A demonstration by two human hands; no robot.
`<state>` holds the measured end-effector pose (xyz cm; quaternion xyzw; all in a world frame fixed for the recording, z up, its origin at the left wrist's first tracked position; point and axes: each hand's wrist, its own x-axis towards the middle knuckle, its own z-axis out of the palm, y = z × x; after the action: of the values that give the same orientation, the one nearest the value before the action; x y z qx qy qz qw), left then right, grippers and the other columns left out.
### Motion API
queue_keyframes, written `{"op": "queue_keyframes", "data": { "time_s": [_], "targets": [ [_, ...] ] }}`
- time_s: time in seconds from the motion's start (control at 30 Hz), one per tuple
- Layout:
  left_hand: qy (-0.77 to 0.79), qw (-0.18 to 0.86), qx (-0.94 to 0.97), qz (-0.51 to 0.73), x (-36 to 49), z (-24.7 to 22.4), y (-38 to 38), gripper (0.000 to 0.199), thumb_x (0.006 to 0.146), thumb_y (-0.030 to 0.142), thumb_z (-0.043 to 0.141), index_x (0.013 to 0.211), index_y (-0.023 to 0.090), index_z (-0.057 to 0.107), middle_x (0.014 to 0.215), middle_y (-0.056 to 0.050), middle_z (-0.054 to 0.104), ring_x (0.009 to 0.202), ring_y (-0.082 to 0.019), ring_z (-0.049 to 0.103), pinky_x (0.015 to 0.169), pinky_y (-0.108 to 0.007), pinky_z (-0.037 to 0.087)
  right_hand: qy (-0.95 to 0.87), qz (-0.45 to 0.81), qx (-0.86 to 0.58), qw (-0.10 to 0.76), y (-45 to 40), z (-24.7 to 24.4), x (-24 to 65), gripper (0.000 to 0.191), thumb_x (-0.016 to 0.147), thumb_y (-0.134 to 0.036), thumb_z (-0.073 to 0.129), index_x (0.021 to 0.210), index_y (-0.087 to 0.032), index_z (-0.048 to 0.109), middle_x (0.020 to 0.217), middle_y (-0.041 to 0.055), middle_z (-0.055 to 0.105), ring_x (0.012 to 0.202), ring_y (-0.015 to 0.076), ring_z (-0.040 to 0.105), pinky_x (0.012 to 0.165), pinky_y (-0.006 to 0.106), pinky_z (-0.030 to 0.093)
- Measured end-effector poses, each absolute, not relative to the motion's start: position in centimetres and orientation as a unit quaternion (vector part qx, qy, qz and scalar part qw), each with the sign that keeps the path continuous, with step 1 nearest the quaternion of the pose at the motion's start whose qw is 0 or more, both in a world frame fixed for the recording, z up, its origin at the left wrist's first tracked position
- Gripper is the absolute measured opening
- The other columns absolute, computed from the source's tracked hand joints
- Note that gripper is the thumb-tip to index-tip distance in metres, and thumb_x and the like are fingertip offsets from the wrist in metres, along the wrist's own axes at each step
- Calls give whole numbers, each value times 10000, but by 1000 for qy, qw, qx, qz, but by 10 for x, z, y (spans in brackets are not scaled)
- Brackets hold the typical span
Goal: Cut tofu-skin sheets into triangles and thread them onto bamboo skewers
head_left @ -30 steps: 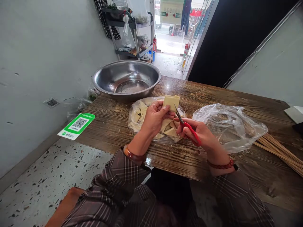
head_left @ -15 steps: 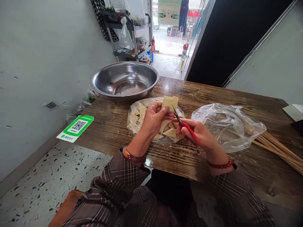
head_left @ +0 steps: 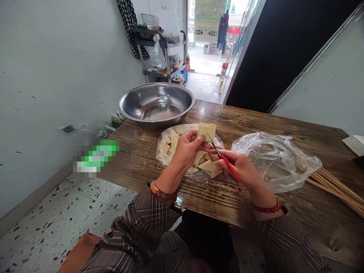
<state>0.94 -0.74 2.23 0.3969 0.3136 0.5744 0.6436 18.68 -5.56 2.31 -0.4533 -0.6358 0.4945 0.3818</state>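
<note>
Pretty grainy dark counter (head_left: 136, 151), crumbs (head_left: 212, 187) near the front edge. Left hand (head_left: 189, 148) pinches a pale sheet (head_left: 207, 131) over a bag (head_left: 159, 157) of cut pieces (head_left: 207, 165), between front and far edges; right hand (head_left: 239, 165) grips 1 scissors (head_left: 229, 167). Basin (head_left: 136, 100)'s at the far left corner, skewers (head_left: 335, 187) toward the right edge. Bright doorway (head_left: 203, 81) behind, speckled floor (head_left: 93, 201).

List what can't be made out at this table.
Head view, cut pieces: some hidden by the left hand.
Head view, pale yellow stack: far side, turned away.
Head view, red-handled scissors: part of the handles, covered by the right hand.
Head view, wooden skewers: right ends, cut off by picture edge.
</note>
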Motion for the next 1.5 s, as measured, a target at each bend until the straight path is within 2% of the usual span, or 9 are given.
{"op": "queue_keyframes", "data": {
  "time_s": [0.23,0.5,0.73,0.9,1.2,1.27,1.43,1.5],
  "targets": [
    [297,657,446,531,11,19,-9,407,681,400,834,869,138,585,648,-14,692,531,-120,668,530,-202,539,-628,503,-431,410,-53,14,188,560,773,-608,720,1127,-175,743,653,7,599,525,110,472,463,242,377],
    [291,658,446,533,10,20,-9,396,692,394,834,864,134,590,656,-18,697,533,-114,668,517,-186,527,-659,442,-455,404,-53,14,188,484,826,-533,698,1141,-170,753,688,14,592,550,107,430,479,245,339],
    [289,668,429,535,9,22,-9,454,652,423,854,875,139,578,689,-13,700,518,-107,658,524,-196,544,-670,417,-472,393,-53,16,188,437,800,-475,725,1114,-173,771,665,2,582,577,121,431,521,258,352],
    [328,639,419,556,8,25,-9,436,677,456,821,852,156,558,671,23,652,469,-92,611,427,-185,487,-663,426,-482,382,-53,12,186,445,783,-479,732,1107,-176,760,722,15,623,615,135,476,552,264,391],
    [342,620,429,561,9,21,-9,418,685,448,814,835,147,567,674,22,643,448,-77,586,437,-191,501,-653,483,-459,360,-55,15,185,592,810,-578,671,1189,-124,685,629,-20,511,524,107,439,480,250,371],
    [343,612,449,553,9,21,-10,406,705,458,800,829,147,570,659,20,642,450,-80,590,433,-186,496,-653,484,-456,362,-54,13,186,585,809,-607,662,1150,-132,690,626,-23,500,526,107,445,478,249,370],
    [341,605,497,521,12,20,-12,393,722,463,791,820,140,589,675,12,649,461,-79,590,426,-182,495,-657,480,-451,367,-52,13,186,535,797,-666,646,920,-146,675,633,-11,514,545,106,450,483,246,365],
    [339,606,502,515,12,19,-12,388,722,459,791,819,140,593,683,17,641,462,-79,588,426,-190,501,-657,486,-444,369,-52,14,185,525,804,-666,640,896,-150,663,644,-6,529,548,104,452,488,244,364]
  ]
}}
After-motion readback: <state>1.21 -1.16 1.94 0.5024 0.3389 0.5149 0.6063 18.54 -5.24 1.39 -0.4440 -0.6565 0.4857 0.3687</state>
